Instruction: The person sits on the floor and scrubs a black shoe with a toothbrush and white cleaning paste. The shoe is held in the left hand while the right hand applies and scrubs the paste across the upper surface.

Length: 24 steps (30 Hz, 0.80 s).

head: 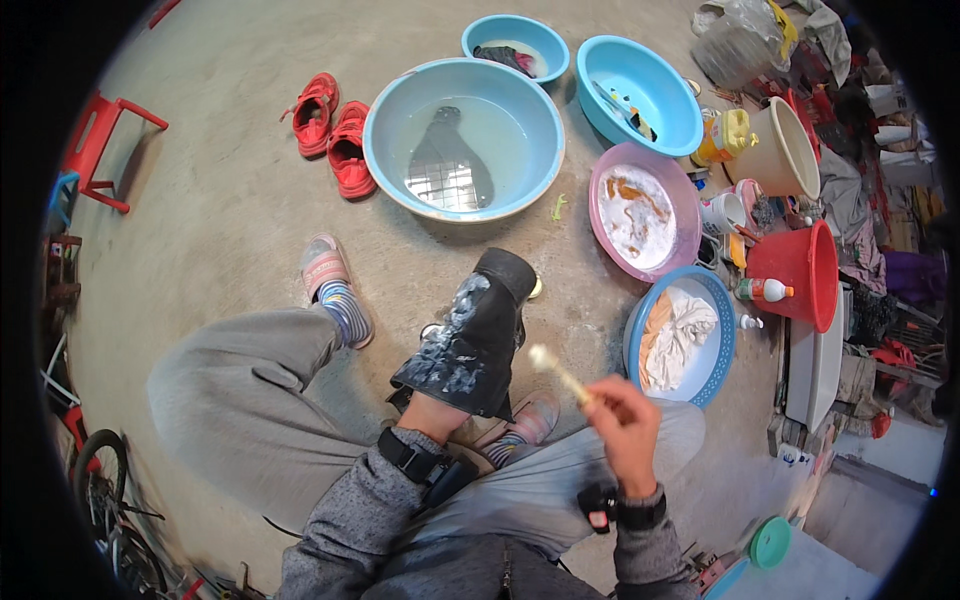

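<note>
My left hand (pixel 433 417) is inside the opening of a black leather boot (pixel 480 345), its fingers hidden by the shaft. The boot points away from me, sole end up near the large basin, with white paste or foam smeared along its left side. My right hand (pixel 621 427) pinches a thin, light-coloured stick-handled brush (pixel 559 373), slightly blurred. White matter covers its tip, which is to the right of the boot and apart from it. A small round pale-yellow item (pixel 535 286) shows partly behind the boot.
A large blue basin (pixel 525 176) holds cloudy water. Near it are red shoes (pixel 348 150), a pink basin (pixel 611 240) with suds, a blue basket-rimmed basin (pixel 721 352) with cloths, and a red bucket (pixel 787 262). A red stool (pixel 94 142) stands left, above a bicycle (pixel 105 480).
</note>
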Motion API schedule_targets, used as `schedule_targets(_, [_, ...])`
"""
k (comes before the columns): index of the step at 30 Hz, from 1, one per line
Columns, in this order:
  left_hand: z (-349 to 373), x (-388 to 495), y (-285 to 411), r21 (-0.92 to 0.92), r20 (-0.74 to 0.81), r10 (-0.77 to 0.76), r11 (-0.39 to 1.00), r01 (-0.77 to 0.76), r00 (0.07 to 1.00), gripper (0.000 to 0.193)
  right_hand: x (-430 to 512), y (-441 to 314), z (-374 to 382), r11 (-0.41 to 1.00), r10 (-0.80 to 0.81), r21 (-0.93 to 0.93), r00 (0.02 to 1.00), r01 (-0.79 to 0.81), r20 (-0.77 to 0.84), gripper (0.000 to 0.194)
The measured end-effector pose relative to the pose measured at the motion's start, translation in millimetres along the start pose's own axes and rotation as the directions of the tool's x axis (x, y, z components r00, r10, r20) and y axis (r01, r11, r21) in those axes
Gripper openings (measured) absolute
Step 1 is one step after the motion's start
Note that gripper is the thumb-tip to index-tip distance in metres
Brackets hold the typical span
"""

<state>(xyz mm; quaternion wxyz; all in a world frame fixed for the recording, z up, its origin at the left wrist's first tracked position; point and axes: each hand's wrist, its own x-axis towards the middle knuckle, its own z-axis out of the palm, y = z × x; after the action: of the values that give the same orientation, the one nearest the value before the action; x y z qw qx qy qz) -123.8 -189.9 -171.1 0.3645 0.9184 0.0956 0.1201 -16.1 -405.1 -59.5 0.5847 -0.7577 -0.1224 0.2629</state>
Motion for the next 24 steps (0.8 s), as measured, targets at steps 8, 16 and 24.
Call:
schedule_targets(8, [9,-13,3,-0.355,-0.040,0.015,0.934,-0.029,0.999,0.028,-21,-35,39,0.870,-0.336,-0.271,0.898,0.411,0.284,0.025])
schedule_targets(16, [13,-36,-6,-0.760,0.254,-0.102,0.593,0.263,0.962,0.057,-20,-42,42,0.771,-0.411,-0.368,0.847,0.520,0.337,0.026])
schedule_targets(24, [15,-42,-8,-0.453,0.149,-0.004,0.889,0.072,0.989,0.037,-20,-47,41,0.728,-0.450,-0.367,0.808,0.579,0.381,0.024])
